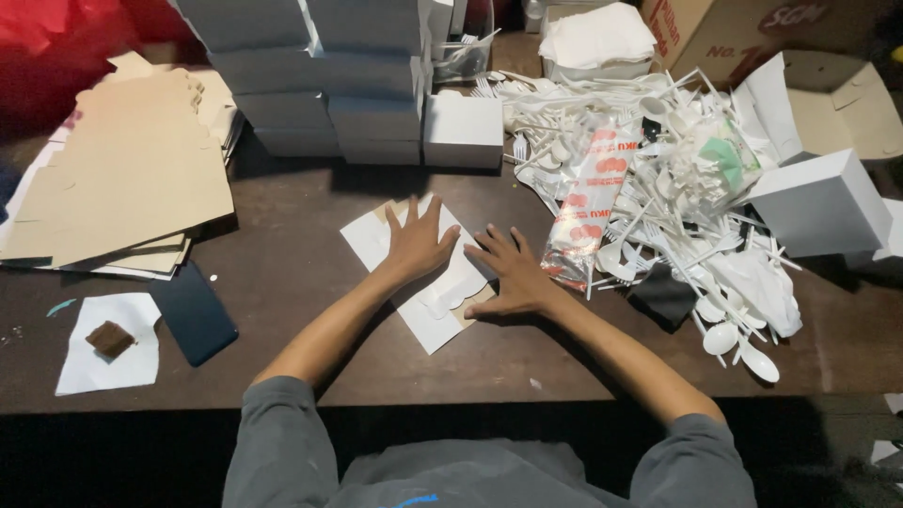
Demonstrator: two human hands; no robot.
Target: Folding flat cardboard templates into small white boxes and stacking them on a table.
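You had a flat white carton blank (pixel 428 282) lying on the dark tabletop (pixel 301 254), and everything else sat around it. Far left of the blank lay a stack of brown flat cardboard sheets (pixel 122 179). Below that stack, a white paper square (pixel 108 343) carried a small brown block (pixel 110 338), with a dark blue phone (pixel 193 312) just beside it. Behind the blank rose piles of closed white boxes (pixel 329 75), and one single white box (pixel 463 130) stood at their right end. Right of the blank lay a long clear packet with red round marks (pixel 585 207), resting against a heap of white plastic spoons and forks (pixel 677 198). A further white box (pixel 820 202) stood at the heap's right edge, and a brown printed carton (pixel 743 38) sat behind it.

The blank itself was unfolded, white on top with a brown inner face showing at its edges, set at a slant. Your left hand (pixel 417 243) and right hand (pixel 513 271) both pressed flat on it, fingers spread, side by side but not touching, gripping nothing.
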